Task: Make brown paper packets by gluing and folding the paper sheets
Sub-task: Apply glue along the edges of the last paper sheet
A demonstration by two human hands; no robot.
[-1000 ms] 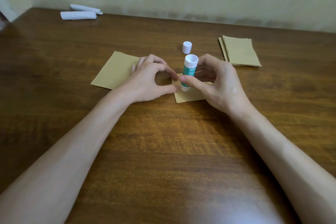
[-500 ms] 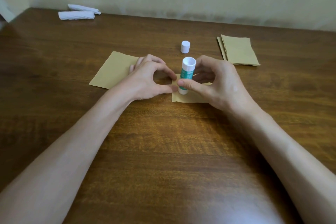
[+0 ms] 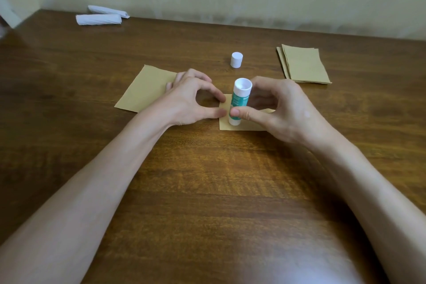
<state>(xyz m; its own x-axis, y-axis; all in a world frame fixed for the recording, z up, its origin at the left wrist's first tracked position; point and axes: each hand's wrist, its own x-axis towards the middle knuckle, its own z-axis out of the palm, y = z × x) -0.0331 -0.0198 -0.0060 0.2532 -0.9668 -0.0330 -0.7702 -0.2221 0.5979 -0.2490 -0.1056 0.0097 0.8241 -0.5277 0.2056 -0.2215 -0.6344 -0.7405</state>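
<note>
A small brown paper piece (image 3: 244, 125) lies flat at the table's middle. On it stands an uncapped green-and-white glue stick (image 3: 239, 101), tilted slightly, which my right hand (image 3: 283, 113) grips between thumb and fingers. My left hand (image 3: 191, 101) pins the paper's left edge with thumb and index fingertips, the other fingers curled. A larger brown sheet (image 3: 145, 90) lies under and to the left of my left hand. The glue's white cap (image 3: 236, 59) stands behind.
A stack of brown folded papers (image 3: 304, 64) sits at the right rear. Two white rolled paper bundles (image 3: 99, 18) lie at the far left near the wall. Bare wooden table (image 3: 207, 191) stretches in front of my arms.
The glue stick has slid a little toward me along the paper's left edge, with my right hand following. My left hand stays where it was.
</note>
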